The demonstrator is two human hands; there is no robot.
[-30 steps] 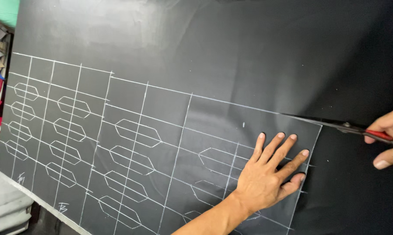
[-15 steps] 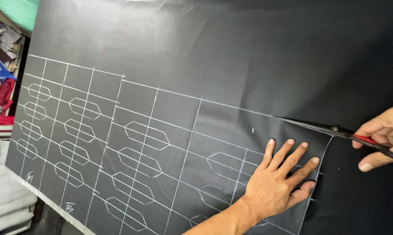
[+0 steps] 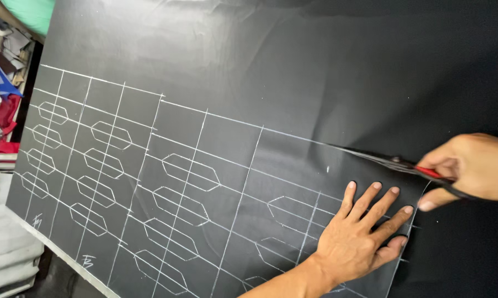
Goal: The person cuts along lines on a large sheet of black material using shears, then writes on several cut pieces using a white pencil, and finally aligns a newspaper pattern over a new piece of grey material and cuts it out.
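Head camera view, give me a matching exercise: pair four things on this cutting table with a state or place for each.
Things:
1. left hand
2. right hand
3. red-handled scissors
4. black chalk-marked sheet

States:
A. blades along the top chalk line
B. spread under everything
C. pressed flat, fingers splayed
D. gripping the handles

Pairs: 1-C, 2-D, 3-A, 4-B

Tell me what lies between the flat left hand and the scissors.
In the head view, only a bare strip of black sheet with a small white chalk fleck lies between the left hand and the scissors.
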